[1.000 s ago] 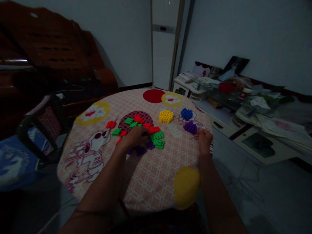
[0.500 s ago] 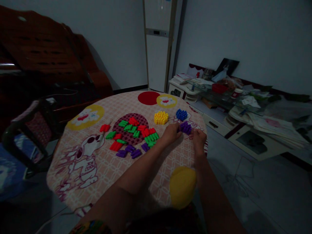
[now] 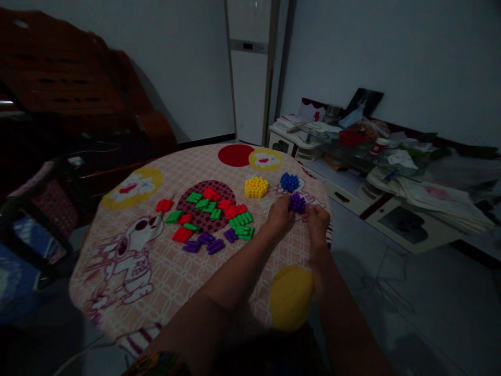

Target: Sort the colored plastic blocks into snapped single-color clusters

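Observation:
A cluster of purple plastic pegs (image 3: 297,203) stands upright at the right side of the table, between my two hands. My left hand (image 3: 279,212) has its fingers curled against the left side of the cluster. On the other side, the closed fingers of my right hand (image 3: 318,219) press at its right edge. Just behind are a blue cluster (image 3: 289,181) and a yellow cluster (image 3: 256,187) of similar upright pegs. Loose purple pieces (image 3: 215,246) lie left of my left forearm, near red pieces (image 3: 182,234) and green pieces (image 3: 245,232).
A patterned cloth (image 3: 172,292) covers the round table. To the right runs a low cabinet (image 3: 344,196) piled with papers and bags. A wooden bench (image 3: 70,99) is at the back left, a dark-framed chair (image 3: 43,209) at the left, and a tall white unit (image 3: 250,94) behind.
The view has shifted slightly, so everything sits a little further left and higher. Both hands stay at the purple pegs, with only slight finger movement.

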`<action>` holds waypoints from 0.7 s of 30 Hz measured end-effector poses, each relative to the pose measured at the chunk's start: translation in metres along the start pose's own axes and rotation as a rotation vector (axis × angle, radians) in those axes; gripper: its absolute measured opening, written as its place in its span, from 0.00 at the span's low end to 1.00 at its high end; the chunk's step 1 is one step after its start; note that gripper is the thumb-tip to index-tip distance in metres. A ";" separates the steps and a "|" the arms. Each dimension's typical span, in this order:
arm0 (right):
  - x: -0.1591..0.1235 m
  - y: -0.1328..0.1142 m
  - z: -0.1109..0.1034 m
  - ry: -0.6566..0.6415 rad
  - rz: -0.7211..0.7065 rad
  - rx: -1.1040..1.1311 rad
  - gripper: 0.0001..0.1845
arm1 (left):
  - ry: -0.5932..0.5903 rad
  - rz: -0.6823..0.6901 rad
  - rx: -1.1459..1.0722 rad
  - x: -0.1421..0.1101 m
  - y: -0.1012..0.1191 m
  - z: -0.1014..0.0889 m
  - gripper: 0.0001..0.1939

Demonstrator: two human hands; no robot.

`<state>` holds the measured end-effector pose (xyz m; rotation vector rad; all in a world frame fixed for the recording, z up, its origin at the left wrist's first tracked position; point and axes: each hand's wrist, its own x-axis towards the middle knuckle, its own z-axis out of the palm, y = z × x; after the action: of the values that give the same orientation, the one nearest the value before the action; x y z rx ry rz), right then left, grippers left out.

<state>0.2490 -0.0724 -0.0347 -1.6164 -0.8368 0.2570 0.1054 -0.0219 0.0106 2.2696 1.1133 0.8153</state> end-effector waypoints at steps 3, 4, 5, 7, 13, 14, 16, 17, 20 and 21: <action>0.000 0.002 0.000 -0.003 0.003 0.010 0.15 | -0.022 0.027 0.003 -0.003 -0.001 -0.010 0.19; 0.000 0.003 0.000 -0.006 0.008 0.014 0.15 | -0.027 0.045 0.009 -0.005 -0.001 -0.015 0.19; 0.001 0.004 0.000 -0.006 0.012 0.016 0.15 | -0.036 0.060 0.022 -0.007 -0.003 -0.023 0.19; 0.001 0.005 0.000 -0.005 0.018 0.020 0.14 | -0.071 0.069 0.079 -0.012 -0.007 -0.042 0.17; 0.001 0.002 0.002 0.012 0.055 0.047 0.14 | -0.314 -0.012 0.345 -0.042 -0.035 -0.122 0.05; 0.001 0.001 0.002 0.014 0.058 0.048 0.13 | -0.345 -0.036 0.385 -0.049 -0.041 -0.133 0.06; 0.001 0.000 0.002 0.018 0.054 0.040 0.13 | -0.395 -0.072 0.477 -0.065 -0.054 -0.149 0.09; 0.001 0.001 0.001 0.017 0.050 0.033 0.13 | -0.411 -0.092 0.516 -0.073 -0.060 -0.154 0.10; 0.002 0.002 0.001 0.009 0.039 0.017 0.14 | -0.432 -0.107 0.540 -0.089 -0.076 -0.158 0.12; 0.002 0.002 0.001 0.004 0.040 0.015 0.14 | -0.433 -0.105 0.530 -0.091 -0.080 -0.157 0.12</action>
<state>0.2508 -0.0702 -0.0365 -1.6199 -0.7984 0.2873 -0.0902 -0.0278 0.0429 2.5970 1.3269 -0.0402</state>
